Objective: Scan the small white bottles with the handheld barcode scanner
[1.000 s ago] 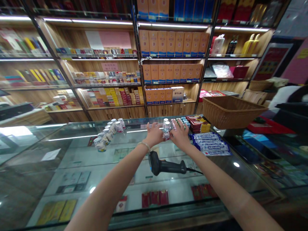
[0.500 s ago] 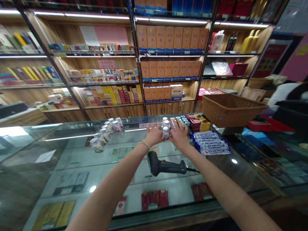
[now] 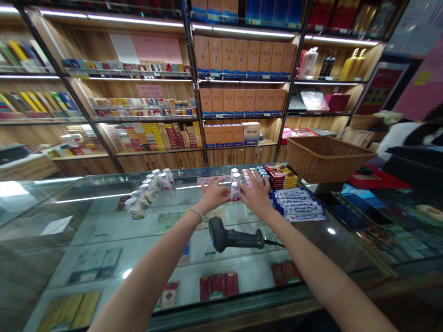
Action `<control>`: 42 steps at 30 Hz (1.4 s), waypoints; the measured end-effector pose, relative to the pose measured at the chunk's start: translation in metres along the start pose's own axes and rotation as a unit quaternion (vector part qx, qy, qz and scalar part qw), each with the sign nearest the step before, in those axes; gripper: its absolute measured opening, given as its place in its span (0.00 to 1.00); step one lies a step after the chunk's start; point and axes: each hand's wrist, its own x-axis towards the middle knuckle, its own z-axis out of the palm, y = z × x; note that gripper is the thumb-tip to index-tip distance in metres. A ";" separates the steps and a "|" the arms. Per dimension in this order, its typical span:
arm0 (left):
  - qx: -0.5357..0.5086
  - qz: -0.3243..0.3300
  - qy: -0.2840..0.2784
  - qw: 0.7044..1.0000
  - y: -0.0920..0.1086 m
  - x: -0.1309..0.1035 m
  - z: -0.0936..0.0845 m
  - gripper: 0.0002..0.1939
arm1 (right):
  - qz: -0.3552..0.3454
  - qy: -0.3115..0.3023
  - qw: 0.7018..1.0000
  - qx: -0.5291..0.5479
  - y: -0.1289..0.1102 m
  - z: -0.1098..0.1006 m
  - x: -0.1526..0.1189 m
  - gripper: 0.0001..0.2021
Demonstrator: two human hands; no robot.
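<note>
Small white-lidded jars [image 3: 235, 192] stand in a short row, front to back, on the glass counter. My left hand [image 3: 213, 195] is just left of the front jar, its fingers spread and the thumb side close to the jar. To the right, my right hand [image 3: 256, 196] has its fingers apart over more small jars, with its thumb side near the front jar; whether it touches is unclear. Its fingers partly hide jars with pink, green and blue lids. Between my forearms lies a black barcode scanner [image 3: 235, 234] with a cable.
More jars [image 3: 147, 193] stand in a slanting group on the left. Right of my hands are blue-and-white packets [image 3: 299, 204] and red and yellow packs [image 3: 278, 176]. A wicker basket [image 3: 327, 159] sits beyond them. Stocked shelves [image 3: 238, 83] line the back.
My left hand has drawn slightly left, away from the front jar. My right hand stays by the jars. The whole view has shifted a little.
</note>
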 end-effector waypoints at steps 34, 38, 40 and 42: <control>0.026 0.026 0.060 0.998 0.005 0.028 0.022 0.06 | 0.011 -0.026 0.999 -0.015 0.010 0.005 0.004 0.25; 0.024 0.027 0.059 0.998 0.005 0.029 0.021 0.06 | 0.013 -0.026 0.999 -0.018 0.011 0.006 0.005 0.25; 0.025 0.026 0.059 0.998 0.005 0.029 0.021 0.06 | 0.014 -0.028 0.999 -0.019 0.011 0.006 0.005 0.25; 0.025 0.025 0.060 0.998 0.004 0.030 0.022 0.06 | 0.015 -0.030 0.999 -0.019 0.011 0.006 0.005 0.25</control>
